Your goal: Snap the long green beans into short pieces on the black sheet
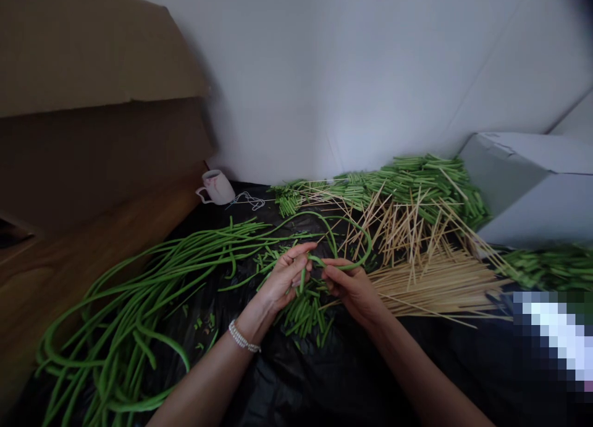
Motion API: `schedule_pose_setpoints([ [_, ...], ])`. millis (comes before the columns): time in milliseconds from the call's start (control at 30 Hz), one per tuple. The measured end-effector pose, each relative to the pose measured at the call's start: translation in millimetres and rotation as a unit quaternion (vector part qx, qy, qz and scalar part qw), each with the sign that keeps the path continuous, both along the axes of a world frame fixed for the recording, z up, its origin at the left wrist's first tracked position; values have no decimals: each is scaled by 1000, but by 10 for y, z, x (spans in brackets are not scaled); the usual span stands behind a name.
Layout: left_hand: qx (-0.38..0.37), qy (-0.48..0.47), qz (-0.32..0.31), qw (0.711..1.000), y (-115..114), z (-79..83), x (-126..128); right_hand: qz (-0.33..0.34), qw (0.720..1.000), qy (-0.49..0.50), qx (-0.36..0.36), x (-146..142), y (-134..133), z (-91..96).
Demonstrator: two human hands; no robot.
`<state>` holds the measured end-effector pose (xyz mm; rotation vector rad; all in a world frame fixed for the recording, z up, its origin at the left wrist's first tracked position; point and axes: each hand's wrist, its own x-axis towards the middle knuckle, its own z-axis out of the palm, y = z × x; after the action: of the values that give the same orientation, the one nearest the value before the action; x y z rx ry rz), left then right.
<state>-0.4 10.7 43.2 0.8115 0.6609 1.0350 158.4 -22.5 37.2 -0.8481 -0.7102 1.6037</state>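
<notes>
A long green yard-long bean [369, 241] runs between my hands and curves up in a loop above them. My left hand [287, 277] pinches it near one end, with a short piece hanging below the fingers. Thumb and fingers of my right hand [349, 286] are closed on the same bean, slightly to the right. Beneath the hands lies a heap of short cut bean pieces [306, 319]. To the left, a tangle of whole long beans [120, 316] spreads over black plastic sheeting [259, 384].
Thin wooden skewers [430, 279] lie in a thick pile on the right. Behind them, cut beans [417, 183] are heaped against the white wall. A mug [217, 187] with string beside it stands at the back left. Cardboard boxes [102, 50] flank the left; a white box [532, 186] stands right.
</notes>
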Motion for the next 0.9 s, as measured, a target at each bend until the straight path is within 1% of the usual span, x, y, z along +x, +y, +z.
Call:
schedule_pose_setpoints([
  [167,40,20,-23,999,-48,-16,68,-2,1000,9,-3,-1,2,-11],
  [300,91,56,17,994,-105,-29,147,-2,1000,14,-16,5,15,-27],
  [433,121,102,53,986,-115,-24,159,-7,1000,3,-14,8,10,-24],
  [667,110,114,65,985,-98,5,162,-6,1000,-10,-13,-13,12,-50],
  [900,104,127,76,983,-87,-47,154,1,999,-43,5,-28,5,-68],
])
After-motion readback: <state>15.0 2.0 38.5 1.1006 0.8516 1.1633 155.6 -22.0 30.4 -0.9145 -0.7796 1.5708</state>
